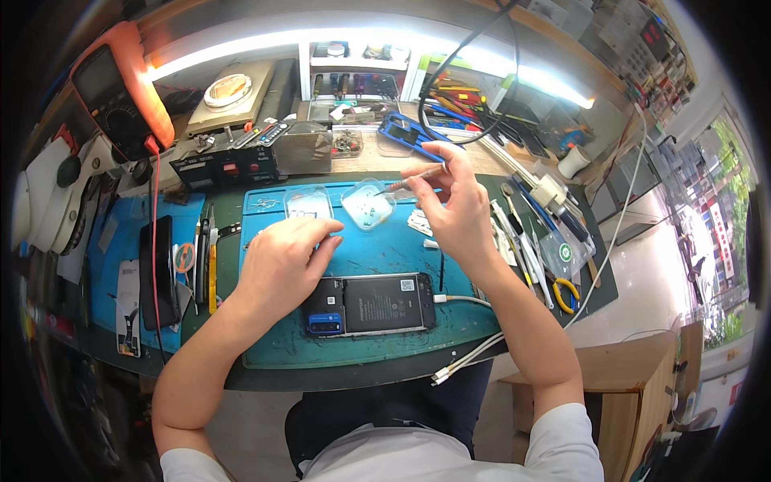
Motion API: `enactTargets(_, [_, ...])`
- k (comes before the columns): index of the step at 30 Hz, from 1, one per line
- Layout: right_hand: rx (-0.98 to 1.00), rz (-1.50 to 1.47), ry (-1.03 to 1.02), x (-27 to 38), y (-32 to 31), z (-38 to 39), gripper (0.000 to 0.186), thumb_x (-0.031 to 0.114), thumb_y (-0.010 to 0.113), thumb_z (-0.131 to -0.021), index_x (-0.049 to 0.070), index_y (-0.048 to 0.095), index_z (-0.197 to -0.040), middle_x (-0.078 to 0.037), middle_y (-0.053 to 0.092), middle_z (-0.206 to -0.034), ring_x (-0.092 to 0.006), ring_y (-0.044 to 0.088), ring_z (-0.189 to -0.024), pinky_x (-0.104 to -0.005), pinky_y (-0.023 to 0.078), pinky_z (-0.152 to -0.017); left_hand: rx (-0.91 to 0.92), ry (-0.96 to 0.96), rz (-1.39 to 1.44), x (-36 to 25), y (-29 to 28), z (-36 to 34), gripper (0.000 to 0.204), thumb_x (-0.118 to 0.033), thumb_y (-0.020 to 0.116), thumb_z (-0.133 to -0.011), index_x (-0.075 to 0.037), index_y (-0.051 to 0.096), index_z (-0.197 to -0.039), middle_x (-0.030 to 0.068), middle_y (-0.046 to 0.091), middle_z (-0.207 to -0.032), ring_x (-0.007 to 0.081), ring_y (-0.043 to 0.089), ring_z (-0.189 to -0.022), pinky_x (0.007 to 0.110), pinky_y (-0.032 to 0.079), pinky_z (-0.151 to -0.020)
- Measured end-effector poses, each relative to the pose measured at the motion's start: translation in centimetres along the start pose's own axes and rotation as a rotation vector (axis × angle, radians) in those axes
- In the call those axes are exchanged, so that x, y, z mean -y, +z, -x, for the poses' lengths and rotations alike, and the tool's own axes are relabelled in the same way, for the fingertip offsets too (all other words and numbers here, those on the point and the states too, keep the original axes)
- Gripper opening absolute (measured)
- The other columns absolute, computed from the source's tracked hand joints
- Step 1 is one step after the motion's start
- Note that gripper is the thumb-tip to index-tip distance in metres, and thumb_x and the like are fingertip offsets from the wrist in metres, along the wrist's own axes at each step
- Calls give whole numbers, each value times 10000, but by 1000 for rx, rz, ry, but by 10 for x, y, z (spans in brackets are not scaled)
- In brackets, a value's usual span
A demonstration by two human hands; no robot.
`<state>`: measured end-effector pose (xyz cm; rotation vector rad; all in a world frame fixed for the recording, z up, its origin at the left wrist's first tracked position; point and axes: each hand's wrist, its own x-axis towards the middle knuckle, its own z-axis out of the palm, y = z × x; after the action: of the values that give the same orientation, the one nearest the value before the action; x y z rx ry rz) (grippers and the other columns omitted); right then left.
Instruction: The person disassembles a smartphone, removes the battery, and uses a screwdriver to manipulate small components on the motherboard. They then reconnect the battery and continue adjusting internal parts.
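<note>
My right hand (454, 197) pinches a slim screwdriver (414, 178) between thumb and fingers. Its thin tip reaches down into a small clear plastic tray (347, 201) with tiny parts in it. Beside that stands a second clear tray (308, 194), partly behind my left hand (291, 255). That hand hovers over the blue mat (385, 255), thumb apart from the loosely bent fingers, with nothing visible in it. Below it lies an opened phone (377, 304), its black battery bare and a blue camera cover at its left end. A white cable (466, 300) plugs into the phone's right end.
An orange multimeter (120, 92) stands at the far left. A black phone (161, 273) lies left of the mat. Yellow-handled pliers (567, 296) and several thin tools lie at the right. A blue tool (414, 135) sits behind the trays, and a black cable (426, 88) loops above.
</note>
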<state>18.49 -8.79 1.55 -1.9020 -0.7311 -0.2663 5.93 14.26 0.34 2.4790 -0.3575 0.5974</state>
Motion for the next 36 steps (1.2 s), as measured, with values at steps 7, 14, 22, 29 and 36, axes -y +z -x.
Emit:
enactTargets(7, [30,-32,-70,-6,7,2,301,44,661,-1036,12,591,-1326,-115,807,-1068,-193,795,-977,-308,612,-776,-40,28,-86,8,-2,1,229,-63,752,-947,-55,763,-1175,130,774,-1046,288,732,-836,409,585,-764])
enactTargets(14, [-25,12,-22,-7,3,1,362,45,661,-1006,-7,590,-1356,-103,800,-995,-179,789,-868,-304,615,-743,113,95,98,9,19,-7,615,32,706,-936,-58,555,-1526,161,703,-1264,336,677,-1098,416,552,-943])
enactTargets(22, [78,-124,84,7,-3,15,401,23,643,-966,-11,590,-1361,-101,799,-943,-151,789,-808,-291,612,-736,119,56,196,-3,24,-2,621,47,663,-977,-55,507,-1570,155,717,-1211,325,693,-1036,420,579,-895])
enactTargets(29, [13,-92,-1,-1,-4,16,413,6,630,-977,-7,569,-1385,-118,796,-963,-179,800,-816,-295,617,-744,11,41,190,-5,24,-3,501,42,682,-977,-58,611,-1463,131,733,-1132,273,717,-945,383,598,-819])
enactTargets(36, [-30,-53,6,-1,-1,16,411,-8,612,-980,-1,565,-1388,-121,789,-971,-199,808,-830,-304,622,-726,-24,32,128,3,21,-2,452,43,705,-961,-34,642,-1403,118,724,-1078,247,703,-902,358,582,-789])
